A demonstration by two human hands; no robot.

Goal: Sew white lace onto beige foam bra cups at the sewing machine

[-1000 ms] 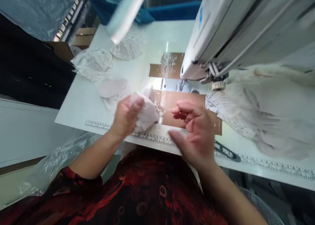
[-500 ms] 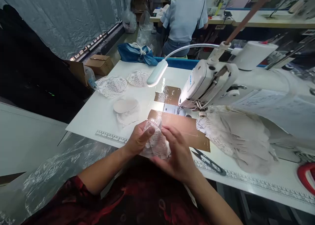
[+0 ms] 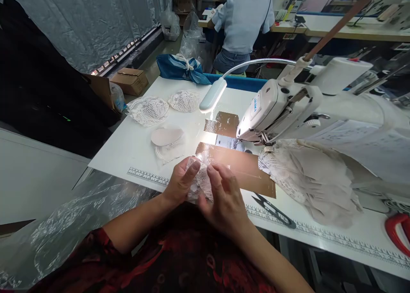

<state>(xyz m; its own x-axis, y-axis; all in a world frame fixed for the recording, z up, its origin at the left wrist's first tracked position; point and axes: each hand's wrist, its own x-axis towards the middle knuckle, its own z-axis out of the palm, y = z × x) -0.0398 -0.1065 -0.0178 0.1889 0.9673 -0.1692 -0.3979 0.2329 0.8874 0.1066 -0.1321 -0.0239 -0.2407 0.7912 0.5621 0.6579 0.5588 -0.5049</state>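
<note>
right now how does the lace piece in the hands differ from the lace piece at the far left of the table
The lace piece in the hands is pinched between the left hand and right hand at the near edge; the far lace piece lies untouched on the table. The held one is crumpled, the far one spread open. Both are white openwork lace.

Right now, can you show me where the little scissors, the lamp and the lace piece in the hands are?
Scissors (image 3: pixel 272 211): head view, on the dark blades near the table's front edge.
Lamp (image 3: pixel 212 95): head view, on the middle of its white head.
Lace piece (image 3: pixel 200 183): head view, on the part showing between both hands.
</note>
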